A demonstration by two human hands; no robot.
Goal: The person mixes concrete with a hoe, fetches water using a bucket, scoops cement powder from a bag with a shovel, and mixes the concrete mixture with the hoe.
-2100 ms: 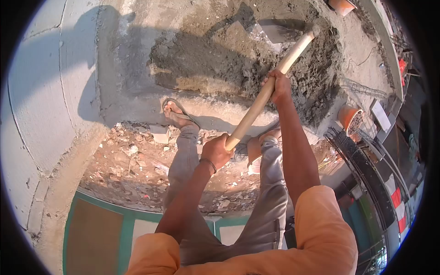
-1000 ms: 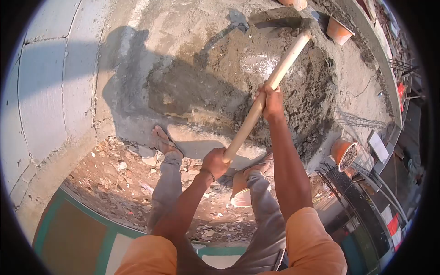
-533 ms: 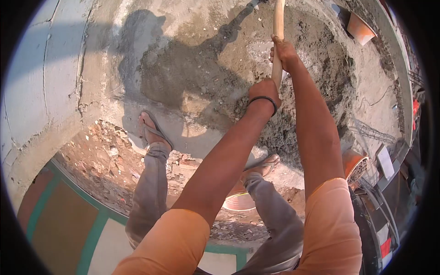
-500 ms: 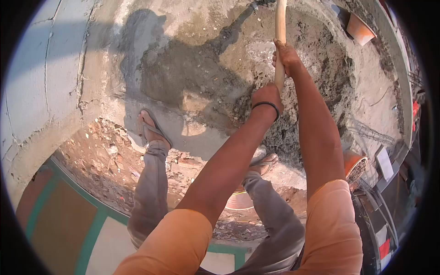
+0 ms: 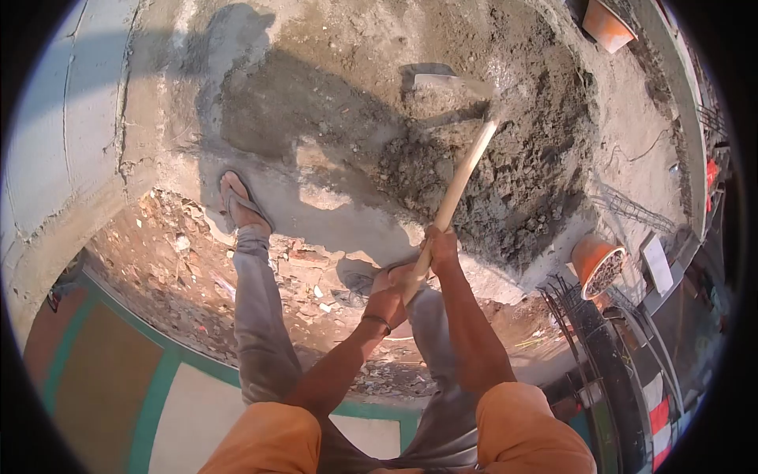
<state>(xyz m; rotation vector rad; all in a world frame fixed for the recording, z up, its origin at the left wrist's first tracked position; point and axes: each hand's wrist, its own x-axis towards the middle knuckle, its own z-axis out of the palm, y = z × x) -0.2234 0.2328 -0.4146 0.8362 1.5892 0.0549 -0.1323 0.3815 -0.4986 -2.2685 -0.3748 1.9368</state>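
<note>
My left hand [image 5: 387,306], with a dark band at its wrist, is wrapped round the lower end of the hoe's pale wooden handle [image 5: 462,180]. Farther up, my right hand [image 5: 442,246] grips the same handle. The metal hoe blade [image 5: 452,84] lies at the handle's far end, against a heap of wet grey mortar mix [image 5: 545,134]. Part of the blade looks coated with or sunk in the mix; I cannot tell how deep. Both hands are closed, close to my knee and apart from each other.
My sandalled foot [image 5: 241,201] stands on the concrete edge, beside broken rubble [image 5: 185,261]. An orange bucket of gravel [image 5: 598,265] stands to the right, near steel rebar [image 5: 580,316]. Another orange bucket [image 5: 609,28] is at the upper right. A grey wall [image 5: 59,110] borders the left.
Both hands have drawn back towards my body, still gripping the handle. The hoe blade has come into view over the mortar, and the handle now slants.
</note>
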